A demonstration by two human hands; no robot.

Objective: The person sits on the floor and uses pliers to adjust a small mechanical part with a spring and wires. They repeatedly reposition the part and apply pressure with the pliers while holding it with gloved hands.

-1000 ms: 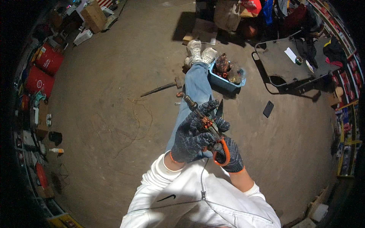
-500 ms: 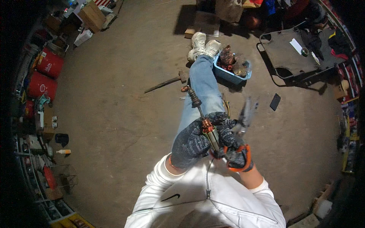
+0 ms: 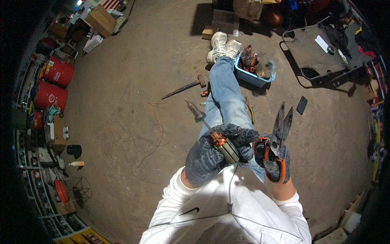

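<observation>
The shears have moved clear of the copper-wound armature, fingers of our right hand curled around their handles, those of our left hand clasping the armature over our legs.

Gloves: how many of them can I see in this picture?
2: one glove on the left hand, which holds a copper-wound rotor, and another on the right hand, which holds shears.

pale print on two red drums — and a dark curved emblem on the white jacket
</observation>
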